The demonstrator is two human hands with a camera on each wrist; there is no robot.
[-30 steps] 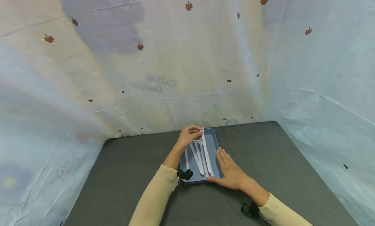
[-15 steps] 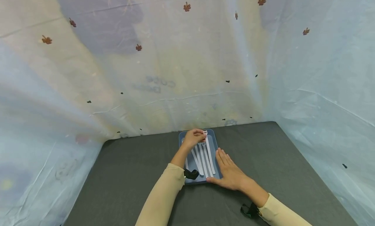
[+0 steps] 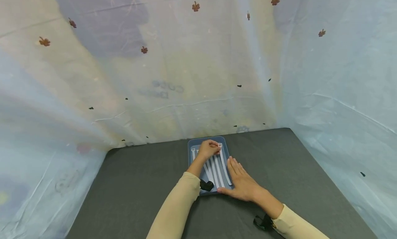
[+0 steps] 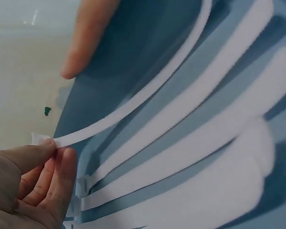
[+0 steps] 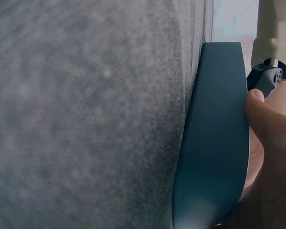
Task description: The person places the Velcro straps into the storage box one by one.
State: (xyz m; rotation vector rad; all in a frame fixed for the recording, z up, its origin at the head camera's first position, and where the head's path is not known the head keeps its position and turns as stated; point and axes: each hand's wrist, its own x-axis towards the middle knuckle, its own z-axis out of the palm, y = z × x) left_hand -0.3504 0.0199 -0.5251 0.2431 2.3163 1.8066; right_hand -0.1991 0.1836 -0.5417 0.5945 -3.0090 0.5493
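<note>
In the head view a blue tray (image 3: 193, 143) lies on the dark cloth with several white cable ties (image 3: 214, 172) side by side in it. My left hand (image 3: 208, 149) pinches one white cable tie (image 3: 225, 167) near its slotted head, over the tray's far right part. In the left wrist view, thumb and forefinger grip that strip, whose body curves away above the tray floor. My right hand (image 3: 243, 182) has its fingers extended along the tray's right side, thumb at the near rim. The right wrist view shows the tray's outer wall (image 5: 214, 133) beside the thumb.
Dark grey cloth (image 3: 142, 190) covers the table around the tray. Pale patterned sheeting (image 3: 173, 77) hangs behind the table and at both sides. Straps with small black devices (image 3: 206, 185) sit on the wrists.
My left hand has moved right and slightly nearer, carrying the cable tie to the tray's right side. More ties show at the left of the tray. The right hand stays at the tray.
</note>
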